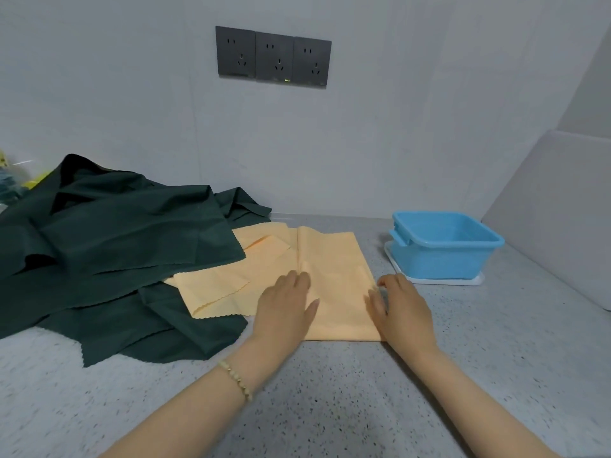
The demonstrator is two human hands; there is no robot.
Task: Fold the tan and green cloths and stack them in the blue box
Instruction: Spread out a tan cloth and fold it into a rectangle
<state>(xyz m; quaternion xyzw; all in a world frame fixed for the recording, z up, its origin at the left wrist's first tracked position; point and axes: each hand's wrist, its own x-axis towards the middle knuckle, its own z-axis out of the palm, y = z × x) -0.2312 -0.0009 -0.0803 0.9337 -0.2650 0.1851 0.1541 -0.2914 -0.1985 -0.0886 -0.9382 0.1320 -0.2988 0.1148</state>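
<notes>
A folded tan cloth (334,259) lies flat on the speckled counter in the middle. My left hand (286,305) rests palm down on its left part, fingers together. My right hand (401,305) sits at its right edge, thumb and fingers touching the fabric's border. More tan cloths (224,285) lie loose just to the left, partly under a heap of dark green cloths (109,246). The blue box (444,247) stands at the right rear on a white lid and holds nothing that I can see.
A grey wall with three dark sockets (272,57) runs behind the counter (330,408). A white appliance side (555,213) rises at the far right. Yellow and green packaging (13,183) peeks out at the far left.
</notes>
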